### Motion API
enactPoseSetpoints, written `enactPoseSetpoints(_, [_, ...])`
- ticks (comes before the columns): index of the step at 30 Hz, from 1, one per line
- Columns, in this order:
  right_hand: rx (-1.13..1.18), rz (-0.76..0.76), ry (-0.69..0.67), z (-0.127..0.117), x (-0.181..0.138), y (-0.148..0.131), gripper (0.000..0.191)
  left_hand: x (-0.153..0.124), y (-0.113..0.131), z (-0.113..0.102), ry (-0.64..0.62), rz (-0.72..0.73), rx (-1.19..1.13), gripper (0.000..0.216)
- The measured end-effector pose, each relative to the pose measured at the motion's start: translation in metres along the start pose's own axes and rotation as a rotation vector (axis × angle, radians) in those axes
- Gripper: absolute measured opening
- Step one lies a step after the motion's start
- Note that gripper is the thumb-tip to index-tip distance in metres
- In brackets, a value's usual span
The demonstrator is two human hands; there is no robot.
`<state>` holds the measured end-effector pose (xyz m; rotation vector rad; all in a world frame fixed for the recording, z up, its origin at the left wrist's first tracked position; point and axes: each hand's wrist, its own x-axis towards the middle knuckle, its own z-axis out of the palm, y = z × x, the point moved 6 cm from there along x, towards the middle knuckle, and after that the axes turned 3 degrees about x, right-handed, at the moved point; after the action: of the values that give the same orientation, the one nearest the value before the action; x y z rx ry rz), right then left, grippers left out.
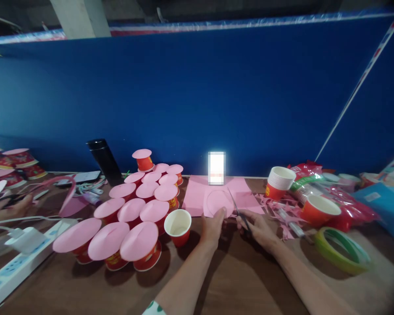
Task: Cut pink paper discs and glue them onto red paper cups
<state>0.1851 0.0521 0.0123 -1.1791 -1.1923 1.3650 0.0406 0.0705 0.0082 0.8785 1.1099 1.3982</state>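
My left hand grips the near edge of a pink paper piece with a circle drawn on it, its thumb lying on top. In my right hand is a pair of scissors, fingers wrapped round the handles. The blades point away from me, along the right side of the piece. Under and behind it lie larger pink sheets. An upright red paper cup stands left of my left hand. Beyond it are several upturned red cups topped with pink paper discs.
Pink scraps lie right of my right hand, near a cup stack, another cup and green tape. A power strip and black flask are left. At far left, another person's hand works with pink paper.
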Motion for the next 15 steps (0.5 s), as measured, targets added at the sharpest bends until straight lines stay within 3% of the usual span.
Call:
enactPoseSetpoints(4, [-0.013,0.0,-0.013,-0.0001,0.0011,0.0004,0.057,0.001,0.001,0.0013,-0.026,0.046,0.008,0.032])
enactPoseSetpoints(15, [0.003,0.002,-0.006,0.0012,-0.0008,-0.0037,0.054,0.0007,-0.0027,0.002,-0.047,0.006,0.001,0.034])
